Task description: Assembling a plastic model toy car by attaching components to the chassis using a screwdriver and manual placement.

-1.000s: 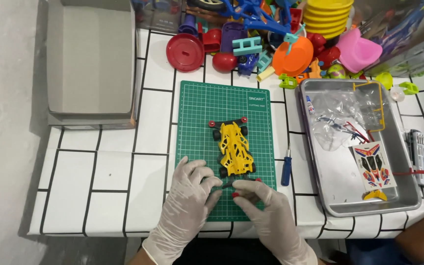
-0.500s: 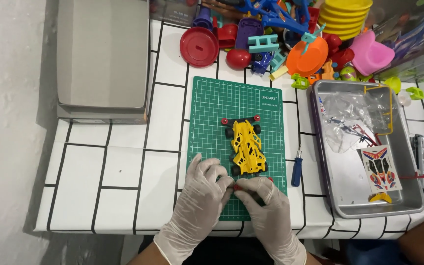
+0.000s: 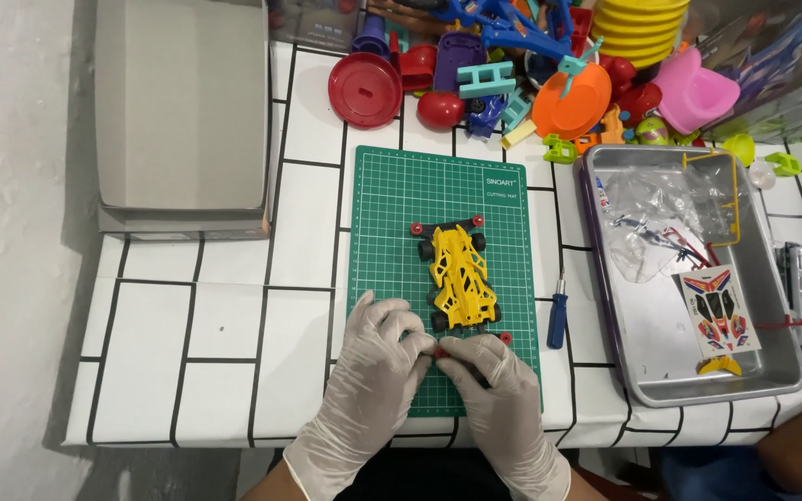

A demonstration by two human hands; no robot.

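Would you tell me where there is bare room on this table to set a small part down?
Bare tiles lie between the grey box and the green cutting mat, reaching the front edge left of the left hand. The mat's upper half is bare too. Behind the mat, and around the metal tray, toys crowd the tabletop.

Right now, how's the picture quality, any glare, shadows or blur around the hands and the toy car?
Head view: even, soft light, with the yellow toy car and both gloved hands, left hand and right hand, sharp; faint shadows fall under the hands on the green cutting mat; mild sheen on the metal tray; the grey box casts a soft shadow at its near edge.
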